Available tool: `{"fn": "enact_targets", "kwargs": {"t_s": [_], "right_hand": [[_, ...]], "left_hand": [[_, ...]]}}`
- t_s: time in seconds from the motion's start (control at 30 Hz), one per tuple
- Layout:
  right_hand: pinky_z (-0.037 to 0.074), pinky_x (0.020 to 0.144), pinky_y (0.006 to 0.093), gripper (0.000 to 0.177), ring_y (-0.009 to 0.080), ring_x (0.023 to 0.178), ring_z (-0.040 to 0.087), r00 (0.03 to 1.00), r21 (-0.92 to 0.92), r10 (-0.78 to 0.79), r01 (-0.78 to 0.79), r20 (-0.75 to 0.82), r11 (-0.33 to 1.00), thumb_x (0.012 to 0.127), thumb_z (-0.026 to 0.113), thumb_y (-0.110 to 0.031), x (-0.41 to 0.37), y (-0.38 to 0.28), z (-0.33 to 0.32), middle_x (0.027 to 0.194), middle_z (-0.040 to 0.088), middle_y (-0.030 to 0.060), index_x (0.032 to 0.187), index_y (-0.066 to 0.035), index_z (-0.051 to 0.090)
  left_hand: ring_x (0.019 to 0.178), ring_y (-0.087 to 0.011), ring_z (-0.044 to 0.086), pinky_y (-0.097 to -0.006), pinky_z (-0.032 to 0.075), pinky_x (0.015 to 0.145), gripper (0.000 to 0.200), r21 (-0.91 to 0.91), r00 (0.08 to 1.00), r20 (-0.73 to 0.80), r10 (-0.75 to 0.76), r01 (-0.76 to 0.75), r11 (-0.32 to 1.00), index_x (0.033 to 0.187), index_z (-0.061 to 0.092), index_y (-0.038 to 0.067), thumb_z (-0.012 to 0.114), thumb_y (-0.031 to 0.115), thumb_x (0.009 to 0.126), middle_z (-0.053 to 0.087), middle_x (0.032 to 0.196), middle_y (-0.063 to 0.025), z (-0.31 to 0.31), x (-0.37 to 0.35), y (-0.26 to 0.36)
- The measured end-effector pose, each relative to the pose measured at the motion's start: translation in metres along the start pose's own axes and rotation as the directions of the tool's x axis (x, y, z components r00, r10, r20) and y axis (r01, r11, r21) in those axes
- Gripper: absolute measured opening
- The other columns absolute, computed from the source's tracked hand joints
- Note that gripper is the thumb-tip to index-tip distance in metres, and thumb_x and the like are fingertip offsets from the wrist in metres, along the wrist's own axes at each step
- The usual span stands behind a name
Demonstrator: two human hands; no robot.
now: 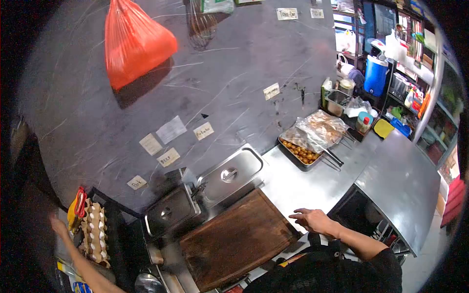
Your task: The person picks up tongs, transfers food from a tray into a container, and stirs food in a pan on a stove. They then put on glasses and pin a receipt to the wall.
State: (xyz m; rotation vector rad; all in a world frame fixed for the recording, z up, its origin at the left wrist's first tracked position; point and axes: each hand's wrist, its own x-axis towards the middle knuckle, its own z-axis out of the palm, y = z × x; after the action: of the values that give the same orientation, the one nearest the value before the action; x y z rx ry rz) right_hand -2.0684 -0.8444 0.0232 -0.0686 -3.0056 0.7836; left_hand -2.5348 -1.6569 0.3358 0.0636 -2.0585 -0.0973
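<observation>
My left hand reaches out at the far left, beside a cardboard egg tray with several white eggs. Its fingers are dim and hard to make out. A yellow and red item, perhaps a packet, lies between that hand and the tray. My right hand hovers near the right edge of a brown wooden cutting board, its fingers stretched out and holding nothing. Behind the board are two lidded steel food pans, a larger one and a smaller one.
A pan of small round brown food, partly covered by a plastic bag, stands on the steel counter. A red bag and a whisk hang on the wall. A steel-topped unit juts out at right.
</observation>
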Motion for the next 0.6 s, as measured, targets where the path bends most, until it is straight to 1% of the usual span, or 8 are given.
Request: {"fn": "enact_targets", "kwargs": {"t_s": [0.03, 0.1, 0.17, 0.27, 0.33, 0.4, 0.5, 0.6], "right_hand": [[0.052, 0.071, 0.0413, 0.047, 0.0309, 0.090, 0.061, 1.000, 0.000, 0.004, -0.004, 0.002, 1.000, 0.078, 0.056, -0.014, 0.001, 0.000, -0.007, 0.123, 0.052, 0.0101, 0.124, -0.019, 0.051], [0.052, 0.068, 0.0399, 0.039, 0.0299, 0.087, 0.062, 0.999, -0.041, -0.027, 0.026, -0.042, 0.999, 0.082, 0.054, -0.018, 0.008, -0.002, -0.030, 0.120, 0.055, 0.0104, 0.121, -0.018, 0.053], [0.052, 0.064, 0.0387, 0.036, 0.0284, 0.081, 0.063, 0.991, -0.100, -0.080, 0.070, -0.106, 0.993, 0.084, 0.054, -0.018, 0.016, -0.003, -0.054, 0.115, 0.057, 0.0096, 0.119, -0.016, 0.054], [0.051, 0.059, 0.0365, 0.036, 0.0262, 0.076, 0.063, 0.940, -0.084, -0.198, 0.181, -0.278, 0.980, 0.081, 0.057, -0.014, 0.032, -0.003, -0.103, 0.104, 0.060, 0.0089, 0.117, -0.013, 0.055], [0.050, 0.058, 0.0337, 0.036, 0.0239, 0.073, 0.062, 0.856, -0.098, -0.285, 0.269, -0.432, 0.958, 0.081, 0.061, -0.014, 0.041, -0.004, -0.143, 0.096, 0.062, 0.0080, 0.116, -0.011, 0.056], [0.050, 0.058, 0.0315, 0.036, 0.0224, 0.071, 0.061, 0.720, -0.112, -0.369, 0.380, -0.587, 0.918, 0.080, 0.064, -0.015, 0.050, 0.002, -0.181, 0.093, 0.062, 0.0086, 0.115, -0.008, 0.057], [0.051, 0.061, 0.0312, 0.040, 0.0241, 0.075, 0.061, 0.502, -0.204, -0.474, 0.501, -0.723, 0.841, 0.079, 0.065, -0.015, 0.061, 0.021, -0.232, 0.099, 0.061, 0.0126, 0.117, -0.004, 0.054], [0.051, 0.067, 0.0339, 0.052, 0.0291, 0.081, 0.060, 0.539, -0.214, -0.470, 0.469, -0.699, 0.857, 0.080, 0.064, -0.018, 0.056, 0.054, -0.262, 0.107, 0.058, 0.0155, 0.126, -0.002, 0.044]], "left_hand": [[0.100, -0.0356, 0.054, -0.0397, 0.041, 0.085, 0.035, -0.114, 0.988, 0.120, -0.092, 0.106, 0.988, 0.109, 0.052, -0.002, 0.039, 0.025, 0.092, 0.058, 0.105, -0.0219, -0.015, 0.012, 0.029], [0.094, -0.0332, 0.055, -0.0378, 0.041, 0.083, 0.031, -0.212, 0.977, -0.190, 0.097, -0.137, 0.968, 0.103, 0.053, -0.001, 0.038, 0.023, 0.093, 0.059, 0.101, -0.0198, -0.013, 0.028, 0.088], [0.096, -0.0355, 0.057, -0.0394, 0.043, 0.085, 0.028, -0.127, 0.980, 0.007, 0.201, -0.198, 0.972, 0.110, 0.050, -0.001, 0.040, 0.017, 0.092, 0.061, 0.104, -0.0167, -0.031, 0.036, 0.149], [0.099, -0.0329, 0.056, -0.0367, 0.042, 0.085, 0.025, -0.055, 0.907, 0.316, 0.277, -0.275, 0.960, 0.109, 0.051, -0.001, 0.041, 0.013, 0.091, 0.060, 0.105, -0.0161, -0.088, 0.000, 0.311], [0.090, -0.0323, 0.059, -0.0364, 0.045, 0.078, 0.017, -0.173, 0.904, 0.214, 0.369, -0.337, 0.925, 0.097, 0.058, -0.001, 0.047, 0.009, 0.087, 0.062, 0.095, -0.0174, -0.133, -0.066, 0.440], [0.084, -0.0342, 0.058, -0.0412, 0.044, 0.074, 0.019, -0.406, 0.787, 0.203, 0.583, -0.474, 0.781, 0.090, 0.060, 0.000, 0.046, 0.014, 0.089, 0.061, 0.089, -0.0180, -0.143, -0.114, 0.525], [0.076, -0.0356, 0.058, -0.0429, 0.044, 0.067, 0.013, -0.634, 0.676, 0.346, 0.651, -0.343, 0.693, 0.094, 0.058, 0.001, 0.051, 0.009, 0.087, 0.061, 0.082, -0.0194, -0.189, -0.199, 0.672], [0.075, -0.0379, 0.058, -0.0458, 0.043, 0.064, 0.038, -0.828, 0.433, 0.422, 0.796, -0.173, 0.534, 0.110, 0.041, 0.005, 0.062, 0.006, 0.079, 0.059, 0.076, -0.0204, -0.206, -0.255, 0.780]]}}
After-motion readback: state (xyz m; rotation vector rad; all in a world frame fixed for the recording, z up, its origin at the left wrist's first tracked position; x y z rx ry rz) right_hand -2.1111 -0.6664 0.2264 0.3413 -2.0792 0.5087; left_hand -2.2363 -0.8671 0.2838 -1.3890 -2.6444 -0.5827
